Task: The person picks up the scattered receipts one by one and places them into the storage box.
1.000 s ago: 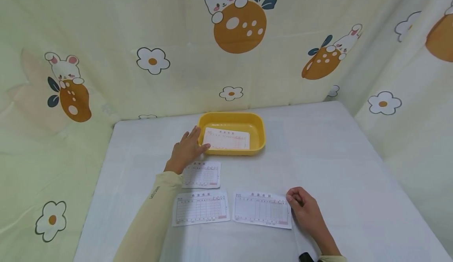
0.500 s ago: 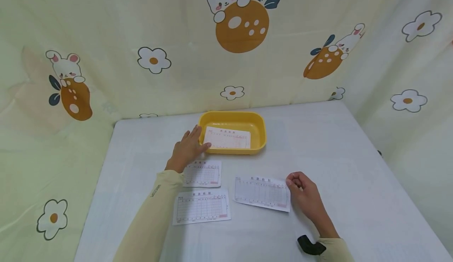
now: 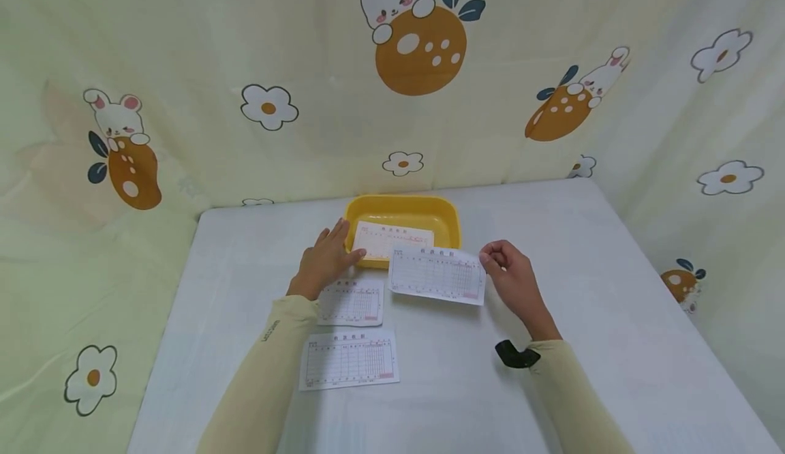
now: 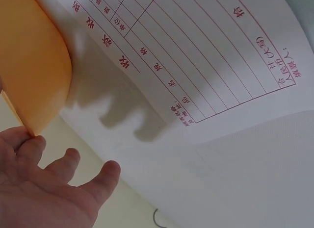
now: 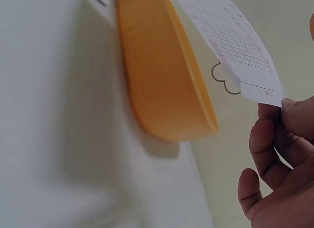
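My right hand [image 3: 508, 273] pinches a printed white receipt slip [image 3: 437, 275] by its upper right corner, between thumb and fingers. The slip is raised, slightly bowed, and overlaps the front rim of the yellow tray [image 3: 452, 225] in the head view. Inside the tray lies a receipt with red print [image 3: 383, 237], partly covered by the raised slip. My left hand [image 3: 325, 260] touches the tray's left front corner, its fingers spread along the left rim and the thumb at the front. In the left wrist view its fingertips [image 4: 37, 142] meet the tray's edge.
Two more receipts lie on the white table: one below my left wrist [image 3: 352, 303], partly hidden by the hand and sleeve, another receipt [image 3: 349, 360] nearer the front. A patterned curtain [image 3: 319, 147] stands behind the table and along both sides.
My right hand has lifted its slip off the table and carried it forward and slightly left, up to the tray's front. The left hand has stayed at the tray.
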Tool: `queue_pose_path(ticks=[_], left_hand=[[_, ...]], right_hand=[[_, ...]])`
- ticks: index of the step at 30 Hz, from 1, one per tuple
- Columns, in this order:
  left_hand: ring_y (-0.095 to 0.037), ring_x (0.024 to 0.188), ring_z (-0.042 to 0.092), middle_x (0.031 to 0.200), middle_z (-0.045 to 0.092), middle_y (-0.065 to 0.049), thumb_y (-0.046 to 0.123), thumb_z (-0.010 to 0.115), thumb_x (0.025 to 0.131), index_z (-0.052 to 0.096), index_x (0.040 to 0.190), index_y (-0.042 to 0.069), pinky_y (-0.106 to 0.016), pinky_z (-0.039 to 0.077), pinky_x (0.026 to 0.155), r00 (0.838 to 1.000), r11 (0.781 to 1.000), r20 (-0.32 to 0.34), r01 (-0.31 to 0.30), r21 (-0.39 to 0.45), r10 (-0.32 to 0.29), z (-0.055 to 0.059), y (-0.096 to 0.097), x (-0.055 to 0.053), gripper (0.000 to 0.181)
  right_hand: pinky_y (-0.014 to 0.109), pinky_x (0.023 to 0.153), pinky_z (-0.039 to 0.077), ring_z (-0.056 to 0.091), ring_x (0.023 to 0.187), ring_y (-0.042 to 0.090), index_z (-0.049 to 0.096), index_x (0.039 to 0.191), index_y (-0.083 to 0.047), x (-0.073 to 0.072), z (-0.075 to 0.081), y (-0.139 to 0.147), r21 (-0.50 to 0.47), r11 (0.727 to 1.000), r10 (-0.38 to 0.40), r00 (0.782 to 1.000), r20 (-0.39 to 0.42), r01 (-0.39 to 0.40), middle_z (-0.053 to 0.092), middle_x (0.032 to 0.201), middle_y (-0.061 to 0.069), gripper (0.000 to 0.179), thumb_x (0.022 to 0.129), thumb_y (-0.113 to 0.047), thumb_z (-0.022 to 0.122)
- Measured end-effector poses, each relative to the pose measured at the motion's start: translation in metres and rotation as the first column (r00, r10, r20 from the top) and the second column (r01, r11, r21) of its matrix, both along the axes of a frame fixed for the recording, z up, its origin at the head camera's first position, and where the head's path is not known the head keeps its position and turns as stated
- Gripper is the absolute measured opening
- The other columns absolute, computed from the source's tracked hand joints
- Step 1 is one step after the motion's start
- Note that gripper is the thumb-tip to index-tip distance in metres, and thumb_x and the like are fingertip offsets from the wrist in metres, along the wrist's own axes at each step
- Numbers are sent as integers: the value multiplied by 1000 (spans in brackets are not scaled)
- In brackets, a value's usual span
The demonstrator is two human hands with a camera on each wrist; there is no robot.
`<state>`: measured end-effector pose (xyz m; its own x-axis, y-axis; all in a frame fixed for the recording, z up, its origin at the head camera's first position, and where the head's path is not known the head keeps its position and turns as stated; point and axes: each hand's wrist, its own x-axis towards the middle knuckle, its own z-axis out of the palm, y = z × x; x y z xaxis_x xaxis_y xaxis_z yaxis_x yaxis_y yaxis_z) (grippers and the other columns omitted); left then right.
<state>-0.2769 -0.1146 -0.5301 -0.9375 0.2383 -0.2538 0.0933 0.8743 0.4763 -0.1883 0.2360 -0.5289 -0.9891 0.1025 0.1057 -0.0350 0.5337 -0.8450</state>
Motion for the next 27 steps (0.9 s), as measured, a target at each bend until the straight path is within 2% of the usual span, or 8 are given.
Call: queue_pose_path(ticks=[8,14,20,27], left_hand=[[-36,164,11,180,9,-2,52,60,108,14,173,14,-67,18,125,1000,1000,7,-6,-13,6,0,0,-2,88],[-36,164,12,180,10,-3,51,62,107,16,173,14,-67,19,125,1000,1000,18,-12,-27,13,3,2,-1,88],[-36,164,12,180,10,-3,51,62,107,16,173,14,-68,19,125,1000,1000,13,-15,-27,15,2,3,-1,89],[-36,164,12,180,11,-2,53,61,107,17,173,15,-67,19,126,1000,1000,11,-17,-26,17,0,2,-1,89]], right_hand=[[29,81,46,56,98,30,59,122,4,-56,27,-18,-28,999,21,1000,-15,-21,64,107,20,18,112,-10,55],[28,80,48,56,95,29,59,121,6,-91,37,-28,-65,997,49,998,-41,-51,63,102,20,17,112,-9,56],[27,86,51,59,99,34,58,123,5,-116,37,-36,-92,994,65,998,1,-65,64,105,19,19,113,-11,55],[30,85,51,60,104,43,57,123,5,-134,31,-48,-101,993,69,995,66,-62,62,107,19,19,114,-10,53]])
